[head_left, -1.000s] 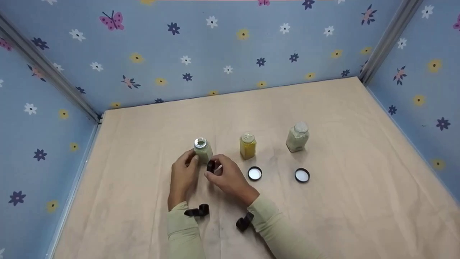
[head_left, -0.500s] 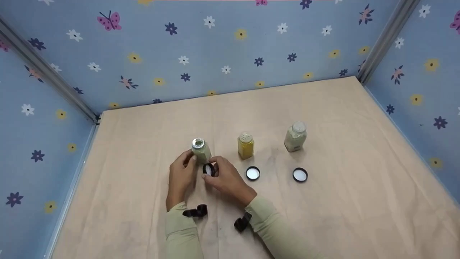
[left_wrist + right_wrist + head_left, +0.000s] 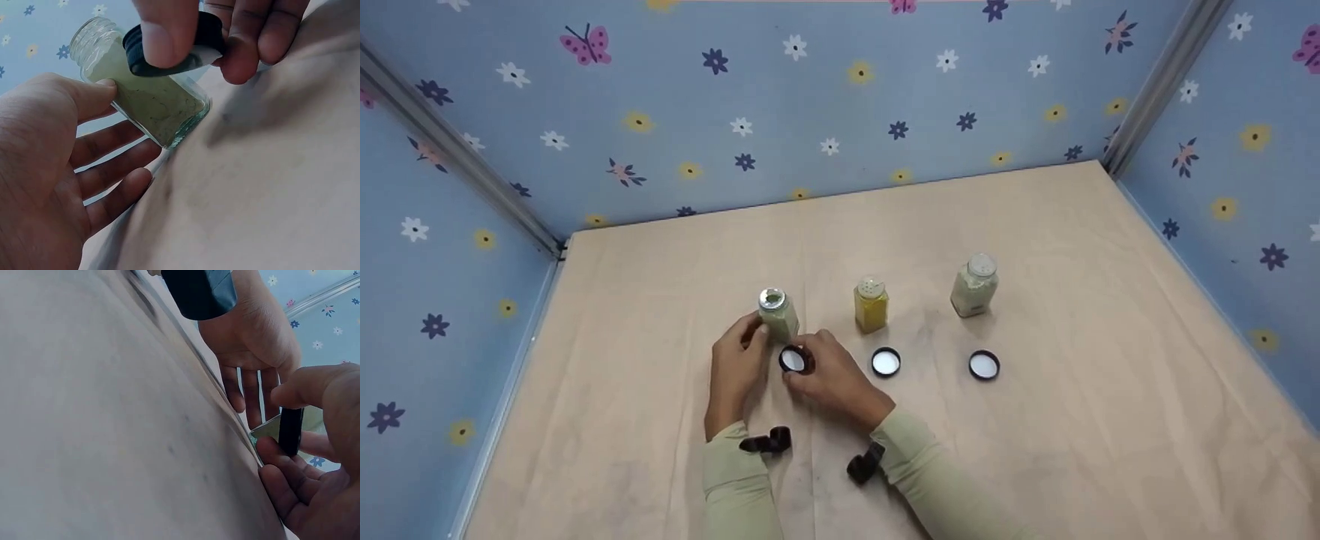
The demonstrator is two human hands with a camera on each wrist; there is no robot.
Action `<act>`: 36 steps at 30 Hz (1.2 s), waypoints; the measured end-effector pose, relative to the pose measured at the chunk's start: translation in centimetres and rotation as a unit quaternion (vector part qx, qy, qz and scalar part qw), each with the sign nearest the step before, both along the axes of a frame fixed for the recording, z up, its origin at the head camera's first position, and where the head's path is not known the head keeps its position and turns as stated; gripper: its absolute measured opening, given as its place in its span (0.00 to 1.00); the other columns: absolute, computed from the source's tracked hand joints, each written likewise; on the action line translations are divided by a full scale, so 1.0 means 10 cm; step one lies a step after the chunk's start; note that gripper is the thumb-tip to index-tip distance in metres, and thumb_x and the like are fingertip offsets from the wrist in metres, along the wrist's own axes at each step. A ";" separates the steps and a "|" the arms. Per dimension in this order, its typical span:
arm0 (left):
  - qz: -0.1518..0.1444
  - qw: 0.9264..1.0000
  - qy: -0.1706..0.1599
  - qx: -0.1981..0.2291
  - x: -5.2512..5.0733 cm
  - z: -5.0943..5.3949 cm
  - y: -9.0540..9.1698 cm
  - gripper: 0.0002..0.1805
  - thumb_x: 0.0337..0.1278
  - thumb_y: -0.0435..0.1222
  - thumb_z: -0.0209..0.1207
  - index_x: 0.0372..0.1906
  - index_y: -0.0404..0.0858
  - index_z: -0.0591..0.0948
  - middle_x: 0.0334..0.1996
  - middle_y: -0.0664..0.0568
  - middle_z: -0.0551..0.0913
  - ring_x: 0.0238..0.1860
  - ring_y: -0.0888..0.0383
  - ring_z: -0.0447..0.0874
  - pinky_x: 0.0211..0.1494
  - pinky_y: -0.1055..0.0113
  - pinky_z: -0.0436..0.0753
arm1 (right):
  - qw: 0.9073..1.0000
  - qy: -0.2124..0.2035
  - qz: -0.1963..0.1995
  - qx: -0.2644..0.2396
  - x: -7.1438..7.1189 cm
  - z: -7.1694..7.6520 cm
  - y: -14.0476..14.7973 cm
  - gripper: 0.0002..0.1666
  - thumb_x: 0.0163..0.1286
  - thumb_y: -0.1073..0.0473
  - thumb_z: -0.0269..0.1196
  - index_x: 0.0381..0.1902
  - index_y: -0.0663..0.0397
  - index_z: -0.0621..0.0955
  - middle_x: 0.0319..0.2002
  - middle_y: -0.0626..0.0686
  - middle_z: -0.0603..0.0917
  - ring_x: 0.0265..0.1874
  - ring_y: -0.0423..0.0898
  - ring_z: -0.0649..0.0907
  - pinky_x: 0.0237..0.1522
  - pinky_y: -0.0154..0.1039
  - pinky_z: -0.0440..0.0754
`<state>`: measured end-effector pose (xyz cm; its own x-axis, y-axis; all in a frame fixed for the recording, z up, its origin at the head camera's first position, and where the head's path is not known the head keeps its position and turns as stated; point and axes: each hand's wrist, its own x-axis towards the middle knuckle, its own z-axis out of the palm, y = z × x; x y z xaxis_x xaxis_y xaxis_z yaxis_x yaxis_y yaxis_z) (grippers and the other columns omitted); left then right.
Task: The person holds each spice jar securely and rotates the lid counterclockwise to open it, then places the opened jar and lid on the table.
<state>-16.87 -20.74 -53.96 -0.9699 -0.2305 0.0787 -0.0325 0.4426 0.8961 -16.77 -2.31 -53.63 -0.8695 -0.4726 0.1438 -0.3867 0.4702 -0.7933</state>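
Observation:
A glass spice jar (image 3: 779, 318) of pale green powder stands upright on the cloth, its mouth uncovered. My left hand (image 3: 738, 364) holds it from the left; in the left wrist view the thumb lies on the glass and the fingers reach behind. My right hand (image 3: 840, 374) pinches a black lid (image 3: 793, 360) just in front of the jar, apart from it, its white inside facing up toward the head camera. In the right wrist view the black lid (image 3: 291, 431) appears edge-on between thumb and fingers.
To the right stand a jar of yellow powder (image 3: 871, 309) and a larger jar of pale powder (image 3: 974, 289), both with shaker tops. Before them lie two black lids, a left one (image 3: 886, 362) and a right one (image 3: 984, 365), white insides up. Patterned blue walls (image 3: 810, 97) border the table.
My right hand has tipped the lid from edge-on to white side up and brought it slightly lower. The left hand stays at the green jar.

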 end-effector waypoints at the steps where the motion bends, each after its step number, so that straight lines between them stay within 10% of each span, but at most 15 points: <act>1: -0.002 1.000 -0.001 -0.001 0.00 0.00 0.00 0.19 0.73 0.40 0.56 0.63 0.42 0.80 0.59 0.48 0.81 0.55 0.52 0.80 0.61 0.56 0.76 | 1.000 0.003 0.006 0.001 0.00 0.00 0.00 0.26 0.60 0.56 0.71 0.57 0.55 0.81 0.43 0.50 0.76 0.39 0.42 0.75 0.44 0.35 0.76; 36: 0.005 1.000 -0.003 0.004 0.00 0.01 0.00 0.18 0.71 0.39 0.57 0.62 0.41 0.81 0.58 0.48 0.82 0.53 0.52 0.81 0.59 0.56 0.77 | 0.994 0.059 0.034 0.082 0.04 0.00 0.01 0.30 0.59 0.58 0.71 0.60 0.58 0.80 0.45 0.52 0.78 0.39 0.43 0.80 0.44 0.34 0.80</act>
<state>-16.85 -20.70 -53.86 -0.9680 -0.2407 0.0703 -0.0428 0.4349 0.8995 -16.37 -2.19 -53.58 -0.8162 -0.5557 0.1582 -0.5078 0.5592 -0.6553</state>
